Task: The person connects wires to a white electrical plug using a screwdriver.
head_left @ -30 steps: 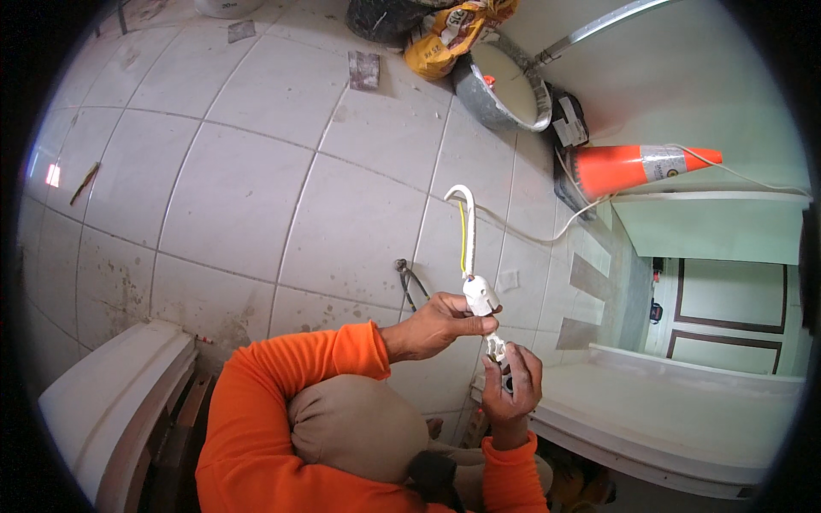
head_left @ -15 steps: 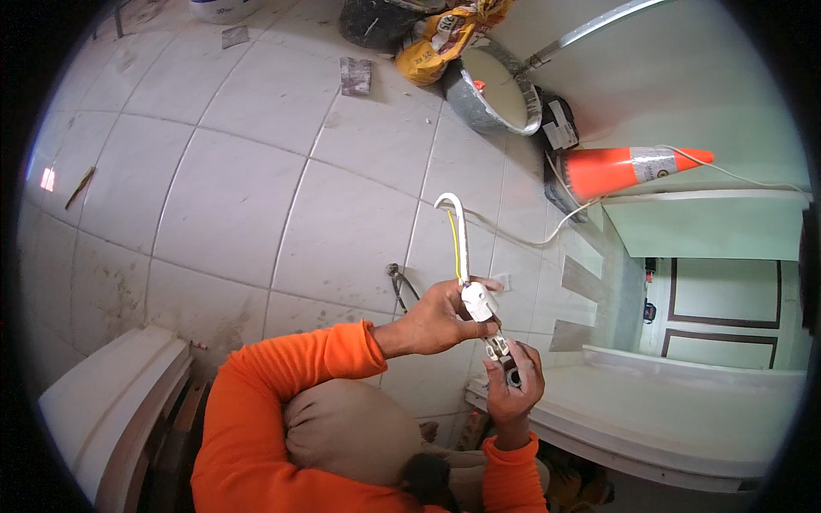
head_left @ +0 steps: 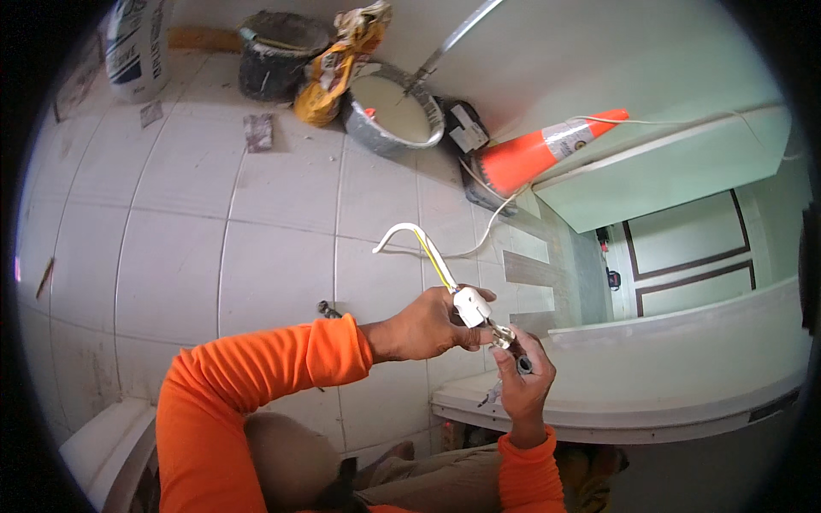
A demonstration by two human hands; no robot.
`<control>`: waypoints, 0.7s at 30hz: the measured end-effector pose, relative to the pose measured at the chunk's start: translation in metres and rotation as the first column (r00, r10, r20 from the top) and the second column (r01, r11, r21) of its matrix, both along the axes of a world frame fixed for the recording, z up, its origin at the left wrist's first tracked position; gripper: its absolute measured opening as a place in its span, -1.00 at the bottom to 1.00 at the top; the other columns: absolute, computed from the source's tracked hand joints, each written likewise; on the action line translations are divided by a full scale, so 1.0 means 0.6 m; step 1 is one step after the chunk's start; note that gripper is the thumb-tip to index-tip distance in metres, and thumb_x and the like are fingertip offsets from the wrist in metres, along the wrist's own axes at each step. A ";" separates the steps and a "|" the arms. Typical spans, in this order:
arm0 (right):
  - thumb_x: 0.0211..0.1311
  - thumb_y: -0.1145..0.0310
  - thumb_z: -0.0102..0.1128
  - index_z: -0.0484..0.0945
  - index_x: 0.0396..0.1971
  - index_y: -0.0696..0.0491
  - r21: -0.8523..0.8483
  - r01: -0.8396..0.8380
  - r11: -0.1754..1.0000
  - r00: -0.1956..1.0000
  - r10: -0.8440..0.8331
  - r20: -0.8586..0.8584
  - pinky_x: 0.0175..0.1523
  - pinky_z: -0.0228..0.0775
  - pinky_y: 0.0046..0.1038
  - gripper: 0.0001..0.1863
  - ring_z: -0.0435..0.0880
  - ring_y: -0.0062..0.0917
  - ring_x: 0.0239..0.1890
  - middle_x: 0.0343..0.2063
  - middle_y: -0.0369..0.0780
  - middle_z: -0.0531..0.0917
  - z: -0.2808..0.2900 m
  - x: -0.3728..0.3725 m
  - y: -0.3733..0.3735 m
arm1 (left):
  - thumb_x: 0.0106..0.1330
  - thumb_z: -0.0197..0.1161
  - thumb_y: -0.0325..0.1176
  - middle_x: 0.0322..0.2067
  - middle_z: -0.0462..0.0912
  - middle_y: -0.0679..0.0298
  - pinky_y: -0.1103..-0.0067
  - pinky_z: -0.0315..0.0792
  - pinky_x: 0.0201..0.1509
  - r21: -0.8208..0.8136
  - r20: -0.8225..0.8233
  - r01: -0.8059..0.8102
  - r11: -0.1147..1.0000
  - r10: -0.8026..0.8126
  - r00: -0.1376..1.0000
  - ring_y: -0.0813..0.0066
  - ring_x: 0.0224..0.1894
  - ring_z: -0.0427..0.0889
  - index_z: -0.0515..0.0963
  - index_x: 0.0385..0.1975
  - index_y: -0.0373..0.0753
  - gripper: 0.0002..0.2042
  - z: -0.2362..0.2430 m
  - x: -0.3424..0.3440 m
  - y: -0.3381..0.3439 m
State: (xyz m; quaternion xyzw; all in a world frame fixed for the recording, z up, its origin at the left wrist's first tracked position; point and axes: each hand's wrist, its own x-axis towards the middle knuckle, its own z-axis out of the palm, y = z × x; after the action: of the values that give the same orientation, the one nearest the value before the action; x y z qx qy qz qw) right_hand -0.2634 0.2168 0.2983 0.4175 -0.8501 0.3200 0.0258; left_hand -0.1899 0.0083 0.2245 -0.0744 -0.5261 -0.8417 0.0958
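Note:
My left hand (head_left: pixel 428 325) is closed round a white plastic fitting (head_left: pixel 470 306) in the centre of the view. A white cable (head_left: pixel 439 255) with a yellow wire (head_left: pixel 430 256) alongside rises from it and curves over to the left. My right hand (head_left: pixel 526 380), fingers curled, grips a small connector piece (head_left: pixel 503 337) just below the fitting, with a dark round part (head_left: pixel 524 364) among the fingers. A metal-ended tool (head_left: pixel 326 308) lies on the floor past my left sleeve, partly hidden.
Along the back stand a white pail (head_left: pixel 137 56), a dark bucket (head_left: pixel 274 61), a yellow bag (head_left: pixel 321 85) and a tub of milky liquid (head_left: pixel 393 107). An orange cone (head_left: pixel 522 161) with a thin cord sits at right. A white ledge (head_left: pixel 633 402) runs right of my right hand.
The view has swung, shifting floor and containers left and down in it. The cable's loop now leans further left; both hands still hold their pieces, the right one slightly further right.

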 end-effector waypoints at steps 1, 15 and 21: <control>0.20 0.39 0.41 0.59 -0.01 0.27 -0.010 0.034 0.999 0.999 -0.034 0.033 -0.17 0.47 -0.46 -0.60 0.63 -0.49 -0.25 -0.20 -0.12 0.66 0.012 -0.005 0.007 | 0.23 0.46 -0.38 -0.32 0.65 0.27 0.59 0.51 -0.09 -0.078 -0.046 0.035 0.996 -0.038 0.998 0.61 -0.23 0.60 0.36 0.25 -0.37 -0.39 0.011 -0.010 -0.001; 0.29 0.35 0.34 0.53 0.09 0.25 -0.150 0.178 0.973 0.951 -0.131 0.280 -0.41 0.36 -0.63 -0.56 0.50 -0.70 -0.50 -0.33 -0.22 0.68 0.058 -0.064 0.098 | 0.47 0.13 -0.13 -0.25 0.61 0.16 0.45 0.65 -0.10 0.635 0.003 0.327 0.700 -0.426 0.905 0.40 -0.29 0.63 0.50 0.01 -0.41 -0.60 0.074 -0.125 0.086; 0.30 0.37 0.32 0.47 0.15 0.27 -0.264 0.156 0.952 0.935 -0.056 0.350 -0.44 0.38 -0.64 -0.52 0.52 -0.70 -0.53 -0.30 -0.13 0.72 0.020 -0.100 0.142 | 0.36 0.24 -0.29 -0.23 0.64 0.19 0.53 0.65 -0.01 0.620 0.054 0.334 0.710 -0.464 0.884 0.39 -0.17 0.70 0.52 -0.09 -0.37 -0.73 0.053 -0.153 0.124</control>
State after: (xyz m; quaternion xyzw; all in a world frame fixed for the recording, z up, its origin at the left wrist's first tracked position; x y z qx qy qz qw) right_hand -0.3232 0.3022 0.3104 0.3012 -0.8076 0.5053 -0.0427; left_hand -0.2817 0.0828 0.2565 -0.0656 -0.2138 -0.9665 -0.1259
